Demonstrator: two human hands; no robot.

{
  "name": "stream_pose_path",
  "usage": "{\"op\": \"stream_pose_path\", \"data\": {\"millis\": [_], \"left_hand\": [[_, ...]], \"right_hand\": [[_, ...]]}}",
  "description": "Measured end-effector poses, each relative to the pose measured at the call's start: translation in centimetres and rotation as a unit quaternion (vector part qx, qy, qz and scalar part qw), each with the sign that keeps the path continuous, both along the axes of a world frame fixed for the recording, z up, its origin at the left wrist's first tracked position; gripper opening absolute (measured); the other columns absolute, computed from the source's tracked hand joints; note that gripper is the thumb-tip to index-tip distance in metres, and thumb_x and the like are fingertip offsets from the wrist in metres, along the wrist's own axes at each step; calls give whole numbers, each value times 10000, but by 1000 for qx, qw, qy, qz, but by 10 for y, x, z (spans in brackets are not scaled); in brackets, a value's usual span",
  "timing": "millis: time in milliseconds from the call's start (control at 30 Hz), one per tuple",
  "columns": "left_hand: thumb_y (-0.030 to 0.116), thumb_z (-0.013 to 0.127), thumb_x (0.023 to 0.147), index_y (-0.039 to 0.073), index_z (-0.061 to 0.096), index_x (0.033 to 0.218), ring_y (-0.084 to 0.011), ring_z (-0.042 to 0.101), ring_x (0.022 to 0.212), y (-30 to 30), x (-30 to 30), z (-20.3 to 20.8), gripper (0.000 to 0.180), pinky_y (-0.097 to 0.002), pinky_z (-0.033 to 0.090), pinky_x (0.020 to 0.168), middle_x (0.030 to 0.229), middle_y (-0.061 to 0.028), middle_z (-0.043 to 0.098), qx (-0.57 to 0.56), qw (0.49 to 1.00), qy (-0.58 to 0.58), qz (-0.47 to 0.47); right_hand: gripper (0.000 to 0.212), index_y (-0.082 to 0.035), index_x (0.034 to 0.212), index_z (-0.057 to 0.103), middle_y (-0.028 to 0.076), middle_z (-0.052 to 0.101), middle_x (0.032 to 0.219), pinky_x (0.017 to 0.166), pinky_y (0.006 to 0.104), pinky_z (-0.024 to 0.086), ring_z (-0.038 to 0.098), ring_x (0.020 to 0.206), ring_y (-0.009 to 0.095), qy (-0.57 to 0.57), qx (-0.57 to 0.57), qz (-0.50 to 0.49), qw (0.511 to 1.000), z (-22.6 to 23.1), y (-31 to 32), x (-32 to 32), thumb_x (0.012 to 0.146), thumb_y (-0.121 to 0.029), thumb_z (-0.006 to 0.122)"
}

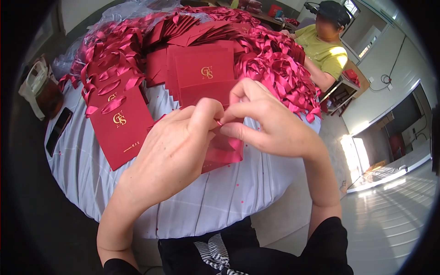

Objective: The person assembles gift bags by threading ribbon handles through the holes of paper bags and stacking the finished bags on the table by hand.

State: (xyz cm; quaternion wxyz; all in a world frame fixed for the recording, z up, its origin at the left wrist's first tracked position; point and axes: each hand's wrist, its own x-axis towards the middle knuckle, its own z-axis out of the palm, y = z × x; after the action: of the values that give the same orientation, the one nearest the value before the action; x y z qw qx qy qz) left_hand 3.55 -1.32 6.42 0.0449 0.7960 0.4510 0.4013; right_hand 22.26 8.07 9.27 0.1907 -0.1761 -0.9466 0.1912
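Head view: the left hand [176,142] and right hand [266,119] meet fingertip to fingertip, both closed in a pinch on a thin red satin ribbon [219,122]. Directly beneath lies a flat red paper bag [224,151], on the round table with white cloth [215,197]. A finished bag with a ribbon bow [120,121] lies left. A seated person in a yellow shirt [325,50] works beyond.

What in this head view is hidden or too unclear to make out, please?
- Head view: the red paper bag is mostly covered by the left hand and right hand.
- The ribbon end pinched between the fingertips is too small to read.
- The dark phone-like slab blurs near the rim.
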Motion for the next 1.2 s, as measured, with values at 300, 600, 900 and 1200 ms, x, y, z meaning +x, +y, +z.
{"op": "stream_pose_path", "data": {"millis": [300, 600, 900, 1200], "left_hand": [[-109, 614, 770, -40, 483, 974, -334, 624, 802, -5, 10, 1, 252, -364, 489, 683, 943, -158, 577, -1, 1000, 0, 1], [-99, 614, 755, 2, 518, 954, -312, 597, 722, -5, 14, 0, 242, -373, 465, 648, 811, -136, 602, 41, 999, 23, -2], [-102, 580, 774, -11, 540, 911, -301, 594, 697, -8, 21, 3, 170, -360, 468, 625, 771, -119, 599, 10, 1000, 5, 5], [-61, 601, 792, -12, 539, 926, -284, 589, 694, -6, 18, 5, 155, -354, 462, 621, 781, -124, 602, -9, 1000, 21, -12]], "right_hand": [[238, -43, 945, 708, 74, 504, 1004, 799, 282, 425, 522, 932, 173, -217, -182, 61, 957, 29, 34, -10, 877, -261, 641], [214, -33, 854, 714, 77, 617, 870, 778, 318, 432, 553, 884, 191, -187, -240, 99, 947, 14, 45, -19, 772, -229, 683], [202, -5, 960, 675, 28, 657, 885, 745, 239, 489, 598, 832, 77, 158, -277, -20, 948, 13, 36, -2, 925, -194, 611], [235, 1, 1031, 629, 17, 637, 844, 646, 236, 493, 584, 734, 71, 373, -494, -19, 785, -25, 60, 2, 957, -210, 558]]}}
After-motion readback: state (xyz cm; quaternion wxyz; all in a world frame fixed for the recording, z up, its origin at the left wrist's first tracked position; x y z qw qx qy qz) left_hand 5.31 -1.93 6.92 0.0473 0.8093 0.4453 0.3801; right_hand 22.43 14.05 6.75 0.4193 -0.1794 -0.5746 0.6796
